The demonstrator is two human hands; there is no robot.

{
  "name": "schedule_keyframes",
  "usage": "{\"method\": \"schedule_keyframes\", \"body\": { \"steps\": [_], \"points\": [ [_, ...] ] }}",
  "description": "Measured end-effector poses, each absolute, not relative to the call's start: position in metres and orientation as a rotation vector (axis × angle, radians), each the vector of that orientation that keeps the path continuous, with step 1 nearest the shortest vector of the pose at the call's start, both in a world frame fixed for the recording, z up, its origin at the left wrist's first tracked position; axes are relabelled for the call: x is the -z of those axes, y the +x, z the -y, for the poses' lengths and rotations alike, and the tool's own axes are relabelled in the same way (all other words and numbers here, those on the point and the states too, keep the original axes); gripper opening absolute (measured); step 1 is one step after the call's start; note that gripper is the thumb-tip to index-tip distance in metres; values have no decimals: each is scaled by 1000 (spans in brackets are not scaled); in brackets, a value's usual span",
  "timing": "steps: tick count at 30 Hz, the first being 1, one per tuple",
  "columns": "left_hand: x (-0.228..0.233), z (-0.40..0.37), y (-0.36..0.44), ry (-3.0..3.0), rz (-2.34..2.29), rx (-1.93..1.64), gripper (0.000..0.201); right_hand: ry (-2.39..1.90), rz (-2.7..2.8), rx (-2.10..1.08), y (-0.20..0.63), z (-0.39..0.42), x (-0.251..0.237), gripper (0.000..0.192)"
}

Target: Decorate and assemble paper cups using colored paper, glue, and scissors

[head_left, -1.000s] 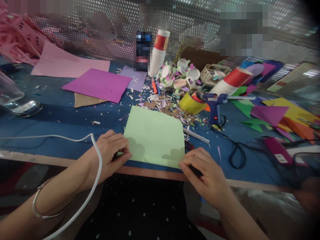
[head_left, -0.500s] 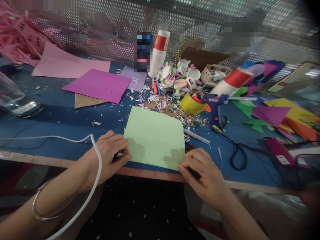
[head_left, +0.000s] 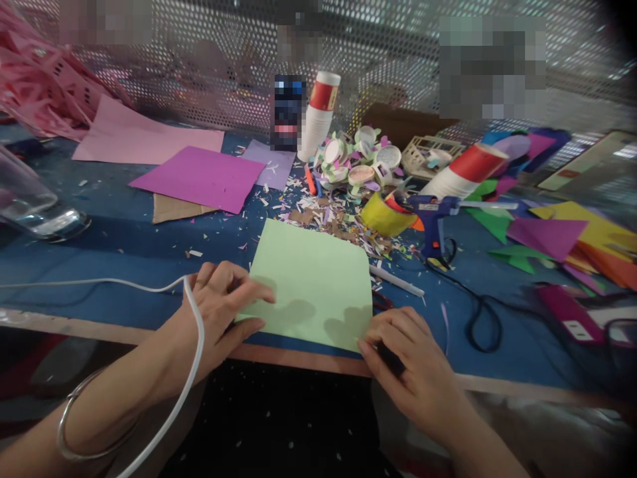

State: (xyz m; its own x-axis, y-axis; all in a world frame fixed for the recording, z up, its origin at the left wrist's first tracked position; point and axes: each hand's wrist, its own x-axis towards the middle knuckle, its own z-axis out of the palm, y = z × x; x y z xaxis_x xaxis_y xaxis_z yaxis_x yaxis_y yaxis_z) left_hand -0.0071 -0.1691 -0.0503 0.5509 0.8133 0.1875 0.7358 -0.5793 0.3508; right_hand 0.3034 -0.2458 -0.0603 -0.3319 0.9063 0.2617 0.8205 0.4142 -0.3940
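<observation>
Left hand (head_left: 221, 315), lower centre-left of frame: fingers loosely spread, thumb and fingertips pinching the lower left corner of the light green paper sheet (head_left: 313, 285), index finger laid flat on its surface. Right hand (head_left: 411, 362), lower centre-right: fingers curled narrow, fingertips pressing the sheet's lower right corner; a dark object shows under the palm, identity not clear.

Sheet: matte, smooth, roughly rectangular, lying flat at the near edge of the worktop (head_left: 124, 245), which has a blue covering and a pale wooden front lip. Shadows of both hands fall on the sheet's lower part.

White cable (head_left: 192, 345): round, glossy, crosses the left wrist. Thin metal bangle (head_left: 74, 425) on the left forearm.

Behind the sheet, frame centre: paper scraps (head_left: 328, 216), small and mixed in colour. Right of them a yellow tape roll (head_left: 385, 214) touching a blue glue gun (head_left: 432, 216) with black cord. Upper left: magenta sheet (head_left: 199, 178) overlapping brown card, pink sheet behind. Upper centre: stack of red-and-white paper cups (head_left: 318, 113), upright. Far right: coloured paper triangles (head_left: 547, 236).
</observation>
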Motion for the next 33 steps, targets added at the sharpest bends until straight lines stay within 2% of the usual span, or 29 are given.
{"method": "schedule_keyframes", "body": {
  "steps": [1,4,6,9,17,24,33],
  "points": [
    [52,170,-7,2592,-1252,-508,28,-1464,2237,-245,304,247,61,6],
    [58,170,-5,2691,-1086,-544,46,-1428,2296,-151,304,251,66,40],
    [62,169,-4,2736,-974,-537,48,-1389,2366,-44,304,253,68,56],
    [65,168,-3,2767,-871,-485,52,-1337,2447,50,304,254,69,66],
    [65,164,-1,2811,-817,-426,59,-1267,2545,-7,305,252,67,73],
    [57,167,6,2905,-814,-371,69,-1214,2563,21,302,252,65,67],
    [49,172,9,2960,-792,-386,55,-1182,2567,42,302,250,64,58]
  ]
}}
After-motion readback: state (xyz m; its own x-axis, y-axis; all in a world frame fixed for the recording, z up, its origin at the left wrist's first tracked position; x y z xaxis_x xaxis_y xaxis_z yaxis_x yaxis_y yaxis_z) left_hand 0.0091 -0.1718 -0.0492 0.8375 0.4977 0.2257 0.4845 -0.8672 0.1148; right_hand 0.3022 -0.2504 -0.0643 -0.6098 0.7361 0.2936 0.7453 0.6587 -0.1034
